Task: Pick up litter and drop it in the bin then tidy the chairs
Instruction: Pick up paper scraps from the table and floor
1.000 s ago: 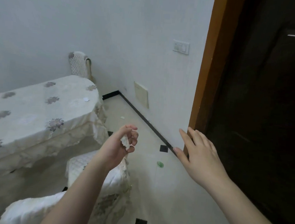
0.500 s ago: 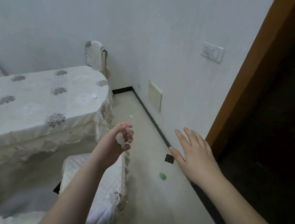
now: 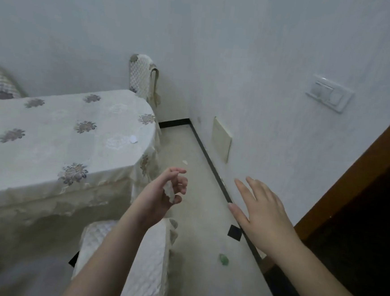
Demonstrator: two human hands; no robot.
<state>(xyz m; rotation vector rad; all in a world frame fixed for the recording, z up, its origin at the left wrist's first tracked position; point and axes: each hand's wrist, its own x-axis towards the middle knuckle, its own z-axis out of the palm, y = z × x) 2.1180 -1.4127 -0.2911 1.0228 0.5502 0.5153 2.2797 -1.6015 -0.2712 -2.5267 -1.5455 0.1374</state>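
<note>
The view has swung left off the dark doorway, so the green scrap (image 3: 223, 259) on the floor now lies nearer. The left hand (image 3: 162, 193) pinches a crumpled white scrap (image 3: 169, 191); the right hand (image 3: 260, 211) hovers spread. Best to stoop for the green scrap with the free right hand, keeping the left pinch firm.

A strip of floor (image 3: 197, 218) runs open ahead between the two grips. Left of the left grip (image 3: 162, 196) the draped surface (image 3: 57, 137) blocks the way, a covered chair (image 3: 147, 261) beneath it. Right of the right grip (image 3: 261, 213) stands the wall (image 3: 274, 107) (door frame (image 3: 355, 167) close behind it).
</note>
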